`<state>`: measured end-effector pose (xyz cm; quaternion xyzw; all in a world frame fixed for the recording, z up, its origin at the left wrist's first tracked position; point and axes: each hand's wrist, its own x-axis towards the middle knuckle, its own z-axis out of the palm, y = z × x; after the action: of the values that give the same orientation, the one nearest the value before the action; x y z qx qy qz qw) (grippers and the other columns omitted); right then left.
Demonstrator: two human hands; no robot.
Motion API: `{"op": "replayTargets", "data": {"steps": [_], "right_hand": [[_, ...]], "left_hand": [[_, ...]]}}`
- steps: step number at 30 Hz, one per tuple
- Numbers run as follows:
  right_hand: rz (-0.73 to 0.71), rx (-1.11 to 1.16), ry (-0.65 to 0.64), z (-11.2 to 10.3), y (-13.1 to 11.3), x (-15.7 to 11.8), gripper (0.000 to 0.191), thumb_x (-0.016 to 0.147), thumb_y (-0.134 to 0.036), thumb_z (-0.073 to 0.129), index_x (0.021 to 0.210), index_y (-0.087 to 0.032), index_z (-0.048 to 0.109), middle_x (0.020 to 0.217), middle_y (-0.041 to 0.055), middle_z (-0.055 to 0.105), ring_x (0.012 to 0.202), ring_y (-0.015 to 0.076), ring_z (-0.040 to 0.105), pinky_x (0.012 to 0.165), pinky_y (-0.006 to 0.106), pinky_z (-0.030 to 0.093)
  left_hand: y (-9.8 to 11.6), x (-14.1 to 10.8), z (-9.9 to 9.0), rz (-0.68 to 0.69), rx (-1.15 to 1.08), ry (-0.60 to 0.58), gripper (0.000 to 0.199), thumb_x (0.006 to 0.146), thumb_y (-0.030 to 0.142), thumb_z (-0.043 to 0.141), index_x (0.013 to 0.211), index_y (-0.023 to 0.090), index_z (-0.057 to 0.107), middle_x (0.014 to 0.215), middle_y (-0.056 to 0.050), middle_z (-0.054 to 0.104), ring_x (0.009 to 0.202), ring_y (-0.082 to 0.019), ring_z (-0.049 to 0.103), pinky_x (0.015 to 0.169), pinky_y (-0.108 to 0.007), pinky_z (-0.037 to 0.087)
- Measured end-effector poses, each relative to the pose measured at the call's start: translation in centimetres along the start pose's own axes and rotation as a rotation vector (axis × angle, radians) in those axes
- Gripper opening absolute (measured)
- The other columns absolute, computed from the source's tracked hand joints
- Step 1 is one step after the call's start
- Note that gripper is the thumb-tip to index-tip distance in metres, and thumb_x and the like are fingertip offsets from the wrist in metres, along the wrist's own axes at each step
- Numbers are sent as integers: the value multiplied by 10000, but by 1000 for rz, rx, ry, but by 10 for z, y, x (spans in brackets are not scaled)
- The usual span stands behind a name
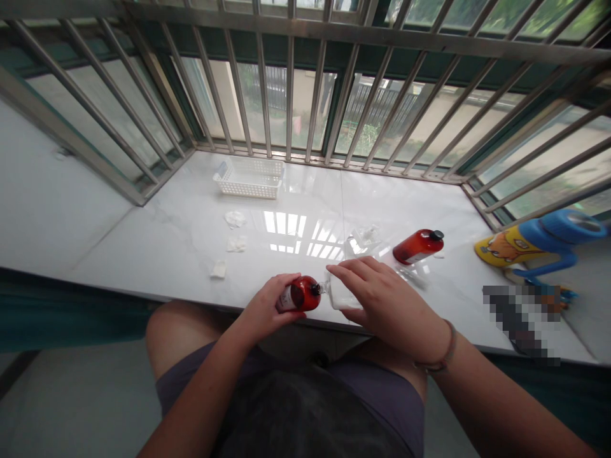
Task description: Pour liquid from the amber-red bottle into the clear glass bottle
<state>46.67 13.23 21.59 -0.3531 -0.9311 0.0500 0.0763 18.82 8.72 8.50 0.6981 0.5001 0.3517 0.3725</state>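
Near the front edge of the white marble ledge, my left hand is wrapped round a red-brown bottle with a pale label. My right hand grips a clear bottle, tilted on its side with its neck pointing left. That neck is at the mouth of the red-brown bottle; whether they touch is too small to tell. A second red-brown bottle with a black cap stands to the right, beyond my right hand. Clear plastic pieces lie on the ledge beside it.
A white perforated basket sits at the back left. Several crumpled white tissues lie in front of it. On the right are a blue and yellow flask and a blurred-out dark item. Metal window bars border the ledge.
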Motion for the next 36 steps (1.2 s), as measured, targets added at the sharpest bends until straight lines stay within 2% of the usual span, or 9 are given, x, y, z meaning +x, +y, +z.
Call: {"op": "replayTargets", "data": {"steps": [19, 36], "right_hand": [[-4, -17, -29, -3, -1, 1, 761, 840, -189, 901, 1517, -196, 554, 1375, 145, 707, 1231, 364, 647, 1042, 554, 596], [-17, -57, -50, -6, -3, 4, 778, 826, -204, 922, 1516, -185, 564, 1367, 141, 703, 1211, 351, 638, 1042, 519, 573]], "left_hand": [[0, 0, 0, -11, -10, -2, 798, 824, 289, 929, 1519, 336, 539, 1516, -73, 627, 1388, -312, 619, 1206, -495, 497], [-2, -1, 1, -11, -26, 6, 793, 816, 286, 934, 1510, 330, 551, 1517, -81, 626, 1401, -322, 608, 1212, -510, 486]]}}
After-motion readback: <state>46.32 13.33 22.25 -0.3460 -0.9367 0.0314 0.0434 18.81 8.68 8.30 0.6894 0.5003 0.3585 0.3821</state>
